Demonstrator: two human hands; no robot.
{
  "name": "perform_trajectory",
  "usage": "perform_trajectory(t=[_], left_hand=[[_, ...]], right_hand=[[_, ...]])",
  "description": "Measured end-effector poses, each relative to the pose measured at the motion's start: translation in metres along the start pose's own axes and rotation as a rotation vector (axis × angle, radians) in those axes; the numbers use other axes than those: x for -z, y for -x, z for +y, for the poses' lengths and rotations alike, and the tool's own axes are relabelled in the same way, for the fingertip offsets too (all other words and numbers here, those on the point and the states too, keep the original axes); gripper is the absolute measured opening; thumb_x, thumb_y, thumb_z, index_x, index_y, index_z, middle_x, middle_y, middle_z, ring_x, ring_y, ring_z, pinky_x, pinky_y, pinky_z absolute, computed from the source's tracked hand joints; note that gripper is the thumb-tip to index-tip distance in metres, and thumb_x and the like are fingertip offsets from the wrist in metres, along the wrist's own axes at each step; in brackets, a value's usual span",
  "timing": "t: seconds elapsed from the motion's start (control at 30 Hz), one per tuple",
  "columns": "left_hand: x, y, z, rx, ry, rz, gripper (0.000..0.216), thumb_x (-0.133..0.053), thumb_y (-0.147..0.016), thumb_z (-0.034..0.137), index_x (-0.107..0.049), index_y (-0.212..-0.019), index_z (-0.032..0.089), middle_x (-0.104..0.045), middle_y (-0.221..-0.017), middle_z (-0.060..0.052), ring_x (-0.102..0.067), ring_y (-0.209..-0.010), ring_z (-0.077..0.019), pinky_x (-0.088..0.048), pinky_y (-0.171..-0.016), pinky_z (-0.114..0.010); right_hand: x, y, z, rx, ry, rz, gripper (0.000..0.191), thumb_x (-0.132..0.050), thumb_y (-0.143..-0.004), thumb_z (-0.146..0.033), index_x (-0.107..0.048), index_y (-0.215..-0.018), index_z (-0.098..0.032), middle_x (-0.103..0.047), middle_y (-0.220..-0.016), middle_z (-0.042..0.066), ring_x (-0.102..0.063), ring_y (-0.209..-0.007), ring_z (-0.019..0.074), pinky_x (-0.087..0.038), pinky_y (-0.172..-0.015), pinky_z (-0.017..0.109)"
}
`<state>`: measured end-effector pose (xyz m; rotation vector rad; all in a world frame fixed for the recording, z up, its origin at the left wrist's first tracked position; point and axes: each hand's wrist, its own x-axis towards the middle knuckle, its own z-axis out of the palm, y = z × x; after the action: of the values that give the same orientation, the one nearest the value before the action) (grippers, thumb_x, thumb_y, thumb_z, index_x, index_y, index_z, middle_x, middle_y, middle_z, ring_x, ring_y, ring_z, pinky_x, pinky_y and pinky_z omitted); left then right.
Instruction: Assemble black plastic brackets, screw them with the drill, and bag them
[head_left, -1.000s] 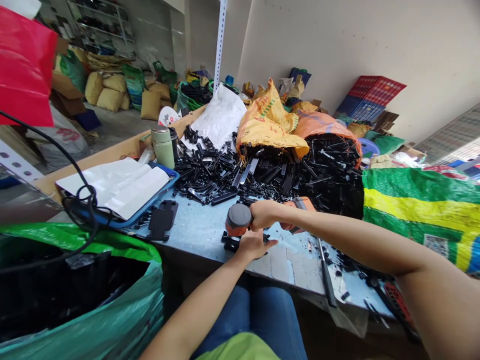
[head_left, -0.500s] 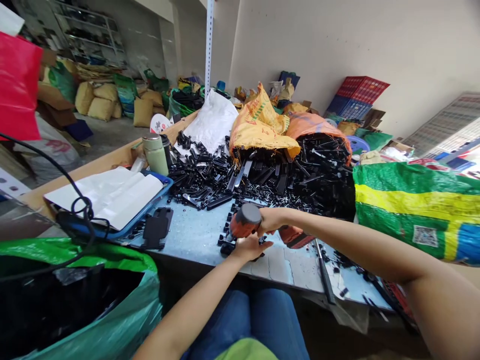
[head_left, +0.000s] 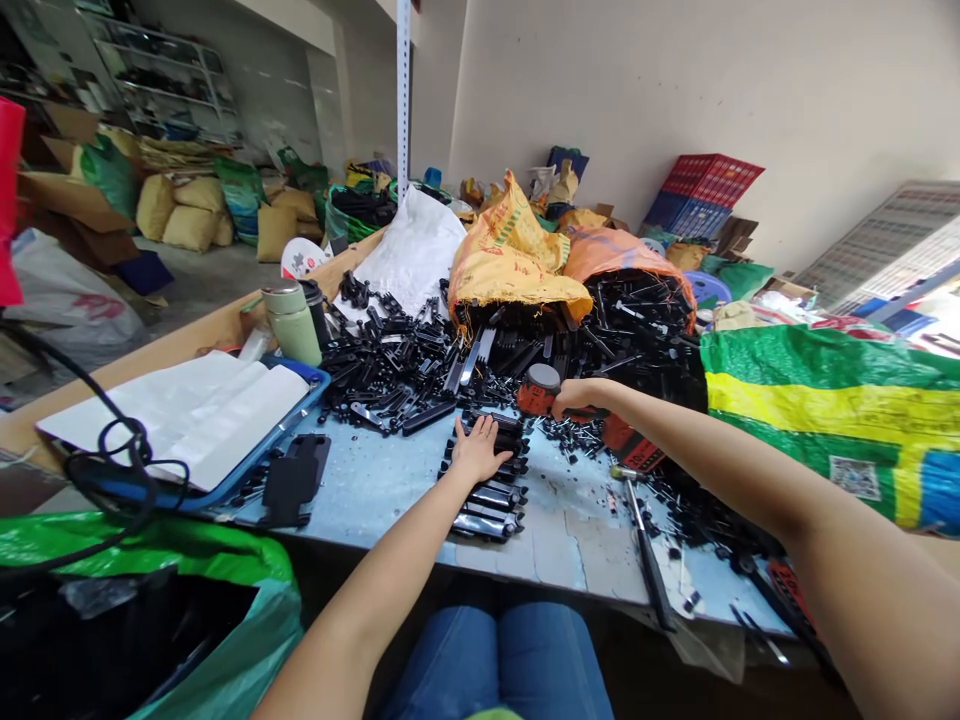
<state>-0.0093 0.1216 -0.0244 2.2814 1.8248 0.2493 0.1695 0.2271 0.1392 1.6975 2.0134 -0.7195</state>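
My left hand [head_left: 480, 455] lies with fingers spread on a row of glossy black plastic parts [head_left: 487, 522] set side by side on the light blue tabletop. To its right, my right hand [head_left: 579, 396] is wrapped around the handle of a red-and-black cordless drill [head_left: 537, 394]. The drill is raised near the edge of a heap of small screws [head_left: 574, 436]; its tip is hidden. Just below the drill's battery lies a hammer [head_left: 646, 555] with a black grip.
Loose black parts [head_left: 390, 365] spill from a yellow sack [head_left: 517, 265] and an orange sack [head_left: 630, 255]. A blue tray [head_left: 311, 385] with white sheets and a green flask [head_left: 292, 325] stand left. A green bag [head_left: 277, 545] is at front left, a striped sack [head_left: 810, 400] right.
The drill has moved right and away from the black parts, in my right hand. My left hand has shifted farther up the row and spread flat, uncovering the nearer parts. The view has shifted slightly.
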Motion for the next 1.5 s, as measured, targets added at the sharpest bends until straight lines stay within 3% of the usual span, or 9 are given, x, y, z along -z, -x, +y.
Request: perform_trajectory(t=[0.3,0.57,1.2,1.5], left_hand=[[-0.005,-0.003,-0.002,-0.008,-0.003,-0.043,0.072,-0.017,-0.084,0.062,-0.015,-0.143,0.021,-0.01,-0.15,-0.005,0.0,-0.138,-0.0279,0.0,-0.103,-0.064],[-0.006,-0.003,-0.002,-0.008,-0.004,-0.045,0.072,-0.017,-0.084,0.061,-0.014,-0.143,0.02,-0.009,-0.15,-0.005,0.001,-0.138,-0.0274,0.001,-0.103,-0.063],[-0.003,-0.003,-0.001,-0.012,-0.007,-0.049,0.071,-0.018,-0.085,0.061,-0.015,-0.143,0.02,-0.009,-0.15,-0.005,0.0,-0.138,-0.0284,-0.001,-0.103,-0.064],[-0.006,-0.004,-0.002,-0.019,-0.015,-0.046,0.072,-0.016,-0.085,0.061,-0.015,-0.143,0.02,-0.01,-0.15,-0.006,-0.001,-0.138,-0.0272,-0.001,-0.103,-0.065]], right_hand=[[0.0,-0.02,0.023,-0.024,-0.015,-0.075,0.019,-0.065,-0.057,-0.027,-0.061,-0.066,-0.011,-0.054,-0.051,0.0,-0.052,-0.046,0.013,-0.041,-0.042,0.023],[0.003,-0.021,0.014,0.002,0.04,-0.103,0.021,-0.067,-0.056,-0.022,-0.063,-0.074,-0.011,-0.055,-0.053,-0.001,-0.052,-0.048,0.0131,-0.042,-0.043,0.023],[0.008,-0.028,0.01,-0.009,0.066,-0.138,0.039,-0.078,-0.047,-0.033,-0.064,-0.076,-0.012,-0.058,-0.06,0.0,-0.055,-0.053,0.015,-0.043,-0.047,0.025],[0.006,-0.031,0.009,-0.032,0.087,-0.169,0.033,-0.075,-0.051,-0.034,-0.063,-0.07,-0.01,-0.054,-0.05,0.0,-0.054,-0.048,0.0173,-0.043,-0.043,0.027]])
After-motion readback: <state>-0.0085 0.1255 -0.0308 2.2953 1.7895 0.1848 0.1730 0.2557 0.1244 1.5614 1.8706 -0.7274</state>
